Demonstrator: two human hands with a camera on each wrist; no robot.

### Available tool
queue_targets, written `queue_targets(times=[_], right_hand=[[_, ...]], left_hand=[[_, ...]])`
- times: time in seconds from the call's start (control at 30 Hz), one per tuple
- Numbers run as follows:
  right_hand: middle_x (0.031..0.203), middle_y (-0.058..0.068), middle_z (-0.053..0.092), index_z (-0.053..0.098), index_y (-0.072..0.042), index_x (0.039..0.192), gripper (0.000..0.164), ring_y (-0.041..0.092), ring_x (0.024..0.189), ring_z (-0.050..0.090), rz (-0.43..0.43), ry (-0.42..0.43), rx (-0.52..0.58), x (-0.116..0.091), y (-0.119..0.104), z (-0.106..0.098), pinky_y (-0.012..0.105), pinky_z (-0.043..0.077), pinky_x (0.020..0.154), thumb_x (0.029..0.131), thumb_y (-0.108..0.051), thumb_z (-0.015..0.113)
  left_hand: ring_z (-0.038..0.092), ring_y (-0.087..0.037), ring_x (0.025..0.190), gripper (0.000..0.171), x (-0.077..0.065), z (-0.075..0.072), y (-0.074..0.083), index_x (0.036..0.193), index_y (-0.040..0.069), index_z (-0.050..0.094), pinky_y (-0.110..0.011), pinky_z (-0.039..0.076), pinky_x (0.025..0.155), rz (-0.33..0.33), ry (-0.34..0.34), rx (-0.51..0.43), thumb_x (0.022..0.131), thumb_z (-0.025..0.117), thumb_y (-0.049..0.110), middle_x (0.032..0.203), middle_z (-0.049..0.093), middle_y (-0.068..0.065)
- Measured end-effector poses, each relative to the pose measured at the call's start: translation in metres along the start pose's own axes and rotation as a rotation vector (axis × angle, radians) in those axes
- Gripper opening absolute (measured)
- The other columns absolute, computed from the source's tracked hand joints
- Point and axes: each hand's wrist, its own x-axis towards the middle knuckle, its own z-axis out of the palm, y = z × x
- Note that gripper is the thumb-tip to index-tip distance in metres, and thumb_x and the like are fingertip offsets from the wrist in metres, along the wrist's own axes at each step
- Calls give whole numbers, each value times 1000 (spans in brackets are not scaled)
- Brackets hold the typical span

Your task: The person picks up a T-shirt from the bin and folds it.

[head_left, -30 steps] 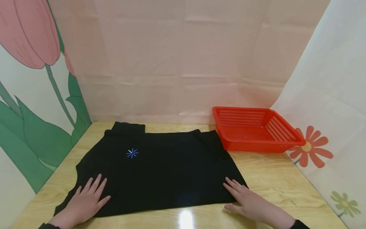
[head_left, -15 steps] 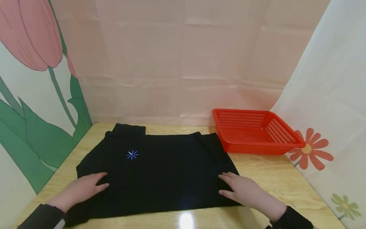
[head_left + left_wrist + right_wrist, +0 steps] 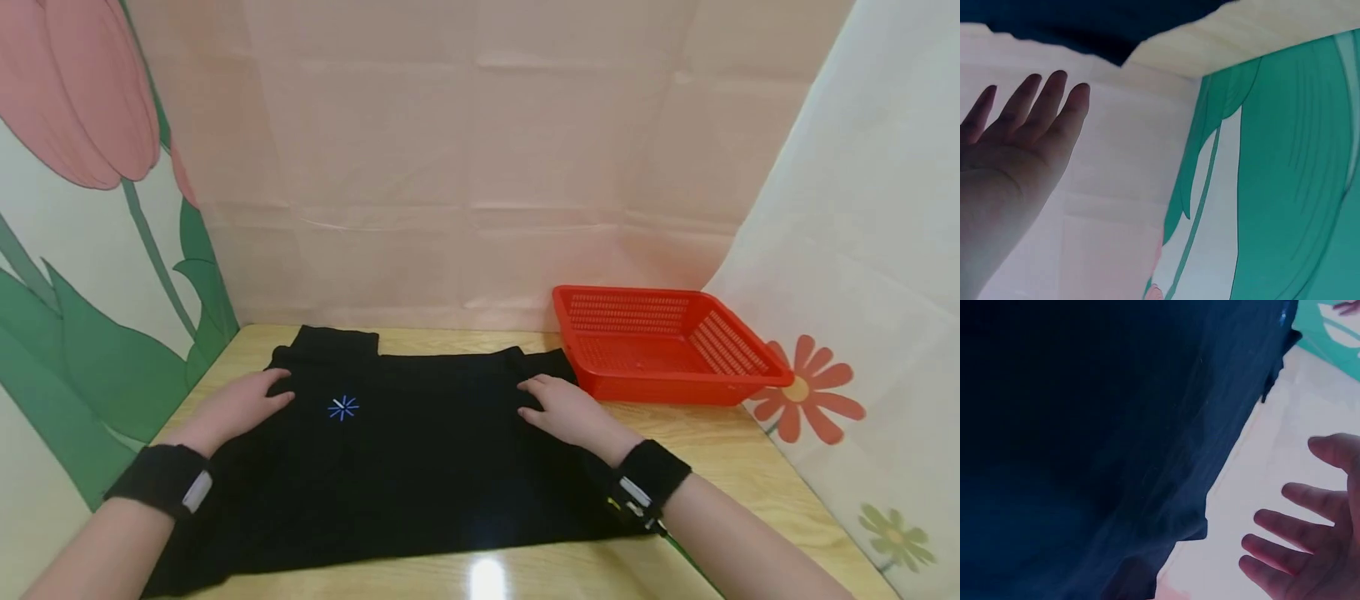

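A black garment (image 3: 435, 450) lies spread flat, with a small blue-and-white starburst mark (image 3: 343, 407) at its upper left. Its exact kind cannot be made out. My left hand (image 3: 243, 407) is over the garment's upper left edge, and the left wrist view shows its fingers (image 3: 1047, 112) extended, holding nothing. Over the upper right part is my right hand (image 3: 570, 408), thumb and fingers apart. In the right wrist view that hand's fingers (image 3: 1294, 528) are spread and stand off the dark cloth (image 3: 1097, 437).
A red plastic basket (image 3: 675, 387) stands at the back right, close beside the garment. The wooden table (image 3: 720, 483) meets a pink sheet (image 3: 420, 167) behind and flower-printed sheets at both sides. A band with a small device (image 3: 652, 479) circles my right wrist.
Both hands have lifted from the garment's near part and moved forward toward its far edge. The right hand has also shifted left. The garment's near left corner has shifted slightly; the basket stays put.
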Motion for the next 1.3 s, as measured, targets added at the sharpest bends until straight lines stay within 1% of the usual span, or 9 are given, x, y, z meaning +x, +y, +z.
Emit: queue_targets(times=[0.17,0.27,0.37,0.57,0.7,0.8,0.97,1.17,1.3], right_hand=[[124,13,62,60,-5,130,45,28,108,59,2,-6,2,37,3,0,46,46,96,93,-31,66],[123,14,62,59,-4,130,45,28,106,59,42,-17,37,54,8,-1,47,46,96,94,-30,65],[123,16,62,58,-2,130,45,29,105,59,76,-25,66,67,15,1,47,46,95,94,-28,65],[121,18,64,58,3,128,43,27,99,61,96,-23,81,87,29,2,45,46,93,94,-23,64],[117,18,65,60,4,125,40,26,92,61,96,-32,67,94,35,3,44,47,89,92,-18,64],[115,17,65,61,4,124,38,26,91,60,106,-45,87,95,38,10,44,48,89,93,-16,63],[114,18,64,61,5,123,34,29,94,60,148,-49,181,91,41,27,46,48,88,93,-12,61],[115,17,65,61,5,123,34,26,84,56,202,-43,158,88,48,40,42,48,83,92,-8,59],[117,17,64,61,5,124,36,27,86,57,226,-37,162,88,55,43,42,47,83,92,-9,57]], left_hand=[[46,-50,121,53,25,-11,2,133,-12,47,-61,35,101,8,52,-20,100,53,28,132,49,-35],[50,-47,119,50,40,-9,6,133,-10,50,-59,38,99,2,73,-11,101,51,28,131,52,-32],[51,-46,118,48,53,-6,10,133,-9,51,-58,39,99,-17,63,14,101,51,27,131,53,-30],[51,-46,118,43,76,-3,15,133,-7,51,-58,39,98,-45,57,27,100,52,20,131,53,-29],[55,-44,114,38,91,1,15,127,-7,56,-56,42,95,-22,79,58,97,55,15,126,57,-28],[57,-43,111,34,99,8,13,122,-7,60,-55,43,94,-8,81,99,94,58,12,122,60,-27],[59,-42,107,31,113,28,5,119,-5,63,-53,46,90,4,51,180,93,61,10,118,63,-24],[60,-40,105,28,131,46,2,117,-4,64,-51,47,90,44,32,223,91,63,7,113,65,-23],[61,-39,103,25,141,50,5,113,-3,65,-50,47,89,65,10,248,91,63,7,109,67,-21]])
